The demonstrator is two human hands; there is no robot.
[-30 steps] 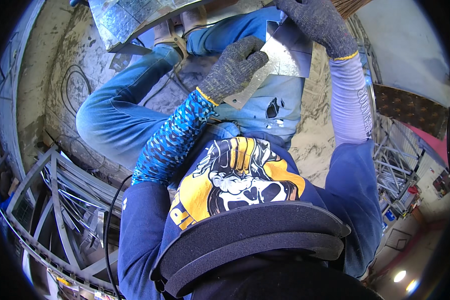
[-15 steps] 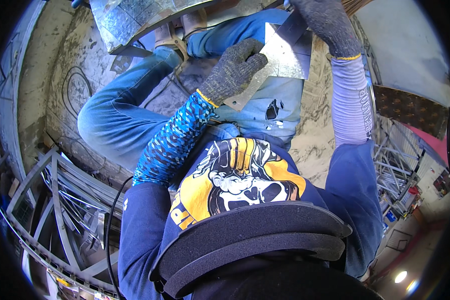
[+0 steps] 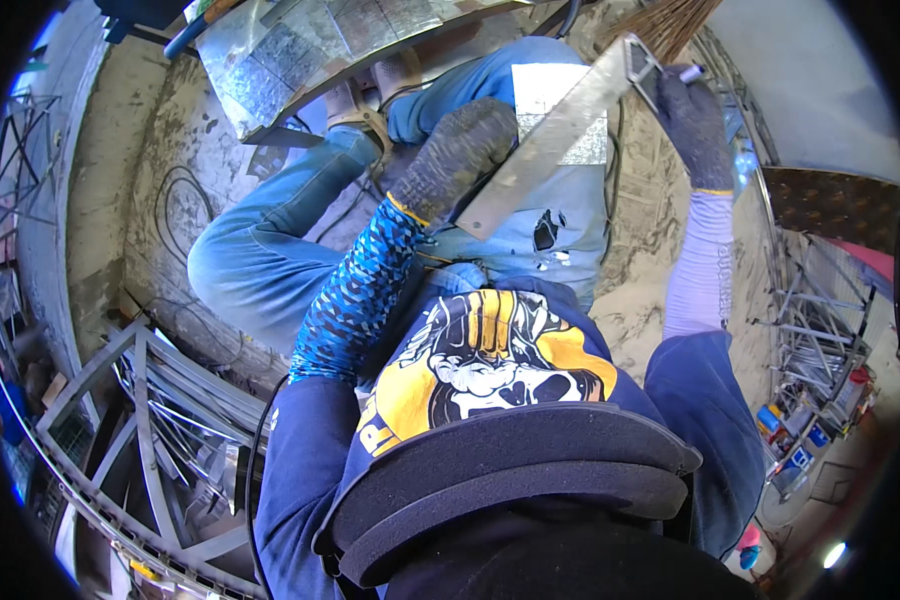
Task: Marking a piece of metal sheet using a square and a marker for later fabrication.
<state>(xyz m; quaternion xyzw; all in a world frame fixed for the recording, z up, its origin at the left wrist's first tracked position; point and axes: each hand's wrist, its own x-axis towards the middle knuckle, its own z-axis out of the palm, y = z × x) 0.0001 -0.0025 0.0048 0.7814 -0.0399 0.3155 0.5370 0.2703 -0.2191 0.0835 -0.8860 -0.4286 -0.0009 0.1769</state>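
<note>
My left hand point(image 3: 460, 155), in a dark knit glove, is closed on the near half of a long flat-sided metal bar point(image 3: 555, 135). A small hole shows by the bar's near end, and its far end has a squared, open-looking outline. My gloved right hand point(image 3: 692, 120) is beside that far end, fingers closed around a short pale stick point(image 3: 691, 73) whose kind I cannot make out. Whether this hand also touches the bar is unclear. Beneath the bar, a bright square metal sheet point(image 3: 542, 88) lies over my right leg, partly covered.
A metal-topped low table point(image 3: 300, 60) stands ahead, with a blue-ended handle point(image 3: 185, 38) on it. Broom bristles point(image 3: 660, 30) are at the far right. A cable point(image 3: 175, 190) coils on the dusty floor. Metal frames and strips point(image 3: 160, 400) stack at left.
My right hand has come back rightward and nearer, off the sheet's far edge. The bar has turned slightly, its far end now showing. My left hand still grips it.
</note>
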